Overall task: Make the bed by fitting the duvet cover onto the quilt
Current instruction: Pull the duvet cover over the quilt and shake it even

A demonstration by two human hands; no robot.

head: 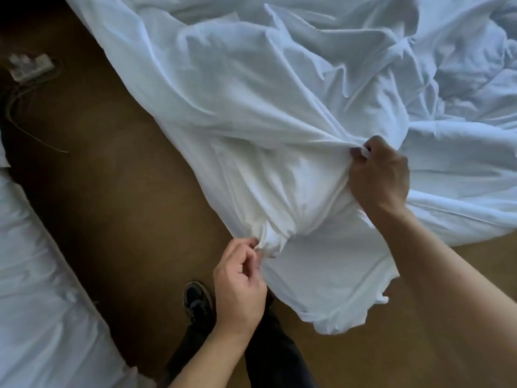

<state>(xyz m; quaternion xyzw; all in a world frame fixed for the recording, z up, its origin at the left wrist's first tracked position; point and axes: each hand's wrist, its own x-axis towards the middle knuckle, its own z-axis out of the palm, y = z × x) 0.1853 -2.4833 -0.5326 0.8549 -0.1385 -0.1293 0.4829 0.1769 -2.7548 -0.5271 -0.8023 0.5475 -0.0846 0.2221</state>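
At the near corner of the bed, the left hand (pixel 240 278) pinched the bunched duvet cover (pixel 268 169) and the right hand (pixel 377 175) gripped its fold, probably seating the quilt (pixel 470 113) corner; next, pull the cover along.

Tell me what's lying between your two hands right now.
In the head view, only bunched white duvet cover stretches from the left hand, pinching its lower gather, to the right hand, gripping a fold.
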